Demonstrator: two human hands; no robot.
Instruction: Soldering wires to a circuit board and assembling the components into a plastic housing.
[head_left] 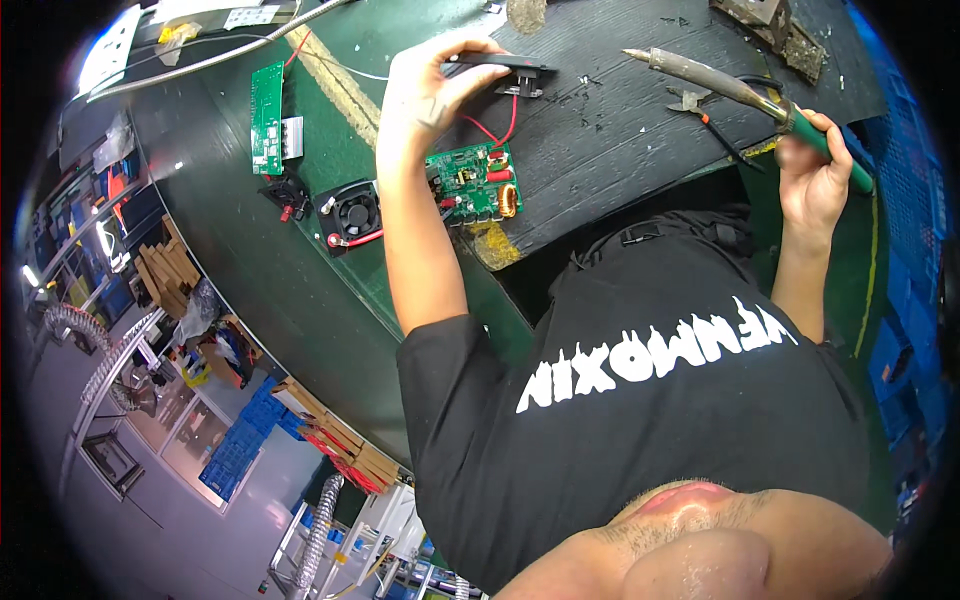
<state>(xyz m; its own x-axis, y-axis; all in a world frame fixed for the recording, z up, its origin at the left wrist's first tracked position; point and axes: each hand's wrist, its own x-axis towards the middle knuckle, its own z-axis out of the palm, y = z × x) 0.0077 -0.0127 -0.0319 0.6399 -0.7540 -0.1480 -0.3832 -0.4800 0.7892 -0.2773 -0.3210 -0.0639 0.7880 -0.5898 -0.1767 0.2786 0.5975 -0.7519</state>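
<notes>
My left hand (432,85) grips a small black socket part (505,68) above the dark work mat (620,130). Red wires (497,128) run from it down to a green circuit board (474,183) lying at the mat's near edge. My right hand (815,180) holds a soldering iron (720,85) by its green handle, the metal tip pointing left over the mat, apart from the socket part.
A black fan with red wires (352,212) and a second long green circuit board (267,118) lie on the green bench at left. Small cutters (692,98) rest on the mat. Blue crates (905,230) stand at right; boxes and shelving sit below at left.
</notes>
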